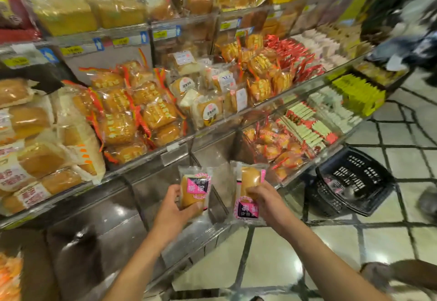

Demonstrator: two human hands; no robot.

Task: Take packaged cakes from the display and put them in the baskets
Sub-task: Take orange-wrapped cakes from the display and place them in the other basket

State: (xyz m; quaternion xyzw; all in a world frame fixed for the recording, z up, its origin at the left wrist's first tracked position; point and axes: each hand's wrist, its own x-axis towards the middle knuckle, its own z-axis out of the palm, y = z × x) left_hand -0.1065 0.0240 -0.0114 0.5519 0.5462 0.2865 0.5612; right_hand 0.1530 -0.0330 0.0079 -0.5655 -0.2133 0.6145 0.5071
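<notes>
My left hand (176, 208) grips a packaged cake (195, 188) in clear wrap with a pink and black label. My right hand (264, 200) grips a second packaged cake (249, 183) of the same kind, its label turned toward me. Both packs are held in front of the low shelf edge. A black plastic basket (350, 182) stands on the tiled floor to the right, with what looks like similar packs inside.
The display shelf (179, 145) holds many wrapped cakes and breads behind a clear rail. Lower bins to the right hold orange packs (279, 149) and flat boxes. Another person stands at far right (416, 28). A shoe shows at the lower right (376, 274).
</notes>
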